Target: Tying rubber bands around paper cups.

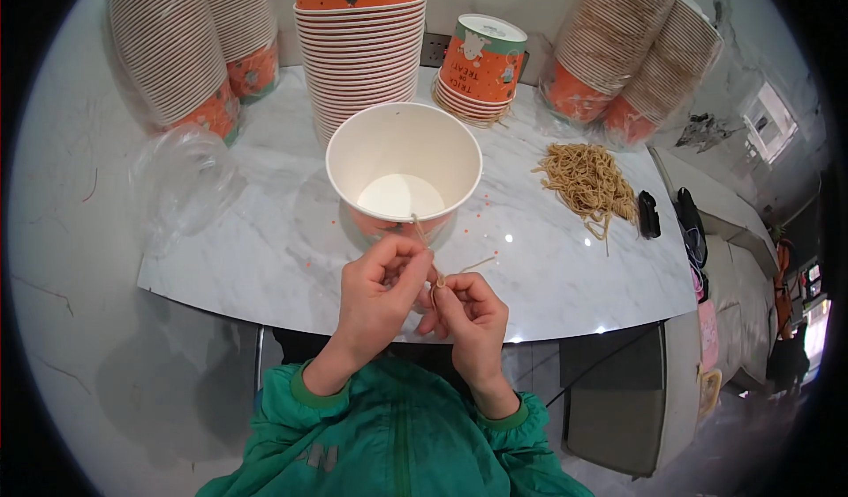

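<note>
A white-lined paper bucket (406, 148) with an orange outside stands upright in front of me. From its near rim a thin tan cord (418, 228) comes down to my fingers. My left hand (375, 289) is closed, pinching the cord between thumb and forefinger just below the rim. Close beside it, my right hand (477, 320) pinches a looped part of the same cord between thumb and fingers. A loose cord end sticks out to the right above that hand. How the cord is fastened at the bucket is too small to make out.
A tall stack of nested buckets (358, 64) rises behind. Upside-down buckets (481, 64) stand right of it, and wrapped stacks (168, 46) (609, 33) flank both sides. A heap of tan cords (587, 183) lies right, beside a small black object (649, 214). Clear plastic wrap (190, 174) lies left.
</note>
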{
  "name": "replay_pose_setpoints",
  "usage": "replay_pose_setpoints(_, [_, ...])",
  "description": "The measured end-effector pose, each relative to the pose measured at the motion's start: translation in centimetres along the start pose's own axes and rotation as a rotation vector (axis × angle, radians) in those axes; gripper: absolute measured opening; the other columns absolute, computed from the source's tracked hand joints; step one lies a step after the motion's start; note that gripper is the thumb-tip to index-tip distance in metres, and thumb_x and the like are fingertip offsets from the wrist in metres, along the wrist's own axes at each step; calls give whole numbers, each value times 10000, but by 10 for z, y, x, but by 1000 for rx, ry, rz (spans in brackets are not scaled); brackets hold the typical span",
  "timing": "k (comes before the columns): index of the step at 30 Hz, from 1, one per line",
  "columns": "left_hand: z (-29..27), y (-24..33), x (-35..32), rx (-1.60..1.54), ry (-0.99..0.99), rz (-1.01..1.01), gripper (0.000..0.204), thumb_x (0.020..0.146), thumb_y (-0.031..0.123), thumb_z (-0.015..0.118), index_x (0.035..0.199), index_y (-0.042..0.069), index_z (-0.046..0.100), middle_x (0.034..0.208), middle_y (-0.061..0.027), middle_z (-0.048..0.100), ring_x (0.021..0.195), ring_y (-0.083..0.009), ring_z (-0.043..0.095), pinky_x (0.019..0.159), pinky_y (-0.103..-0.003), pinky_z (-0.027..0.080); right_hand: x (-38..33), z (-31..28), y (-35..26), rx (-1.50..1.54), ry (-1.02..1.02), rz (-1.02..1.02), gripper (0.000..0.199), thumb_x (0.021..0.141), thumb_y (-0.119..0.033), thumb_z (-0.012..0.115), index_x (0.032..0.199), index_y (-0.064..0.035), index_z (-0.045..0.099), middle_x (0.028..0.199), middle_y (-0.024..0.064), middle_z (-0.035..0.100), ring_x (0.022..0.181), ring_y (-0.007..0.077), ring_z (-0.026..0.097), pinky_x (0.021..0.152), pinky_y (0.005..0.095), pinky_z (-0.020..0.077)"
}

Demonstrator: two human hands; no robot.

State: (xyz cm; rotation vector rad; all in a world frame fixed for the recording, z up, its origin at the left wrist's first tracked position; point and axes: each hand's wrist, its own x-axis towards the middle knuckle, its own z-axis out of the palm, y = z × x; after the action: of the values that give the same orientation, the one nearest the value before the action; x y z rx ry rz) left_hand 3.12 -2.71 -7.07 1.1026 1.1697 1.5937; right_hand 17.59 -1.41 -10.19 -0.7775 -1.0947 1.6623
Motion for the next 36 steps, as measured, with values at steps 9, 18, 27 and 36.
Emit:
replay_pose_setpoints(9, [2, 1, -4, 110, 81, 83, 75, 1033, 63, 591, 1038, -7, 617, 810, -42, 710, 643, -53, 601, 585, -207, 492, 0, 2, 2, -118, 26, -104, 76, 1003, -63, 654, 1017, 7, 630, 889, 28, 683, 712, 60, 616, 624, 204, 504])
replay_pose_setpoints(18, [-5, -5, -4, -5, -17, 8, 107, 994, 85, 657, 1035, -13, 649, 865, -30, 713, 740, -65, 653, 661, -230, 540, 0, 5, 6, -123, 14, -148, 54, 994, -39, 652, 1001, 9, 629, 907, 26, 670, 741, 57, 615, 627, 209, 508])
replay_pose_setpoints(27, [-8, -6, 0, 81, -97, -33, 84, 954, 64, 706, 977, -10, 674, 855, 1, 670, 752, -46, 616, 660, -200, 488, 0, 3, 13, -316, 46, -282, 42, 980, -15, 668, 966, 13, 640, 851, -32, 630, 694, -6, 518, 570, 169, 373])
replay_pose_setpoints(36, [-5, -13, -3, -48, -35, 27, 29, 988, 19, 634, 1000, -5, 622, 888, 16, 624, 711, -36, 540, 669, -202, 457, 0, 6, 5, -393, 33, -283, 39, 999, -17, 637, 1000, 21, 629, 875, 5, 615, 727, 45, 585, 624, 186, 441])
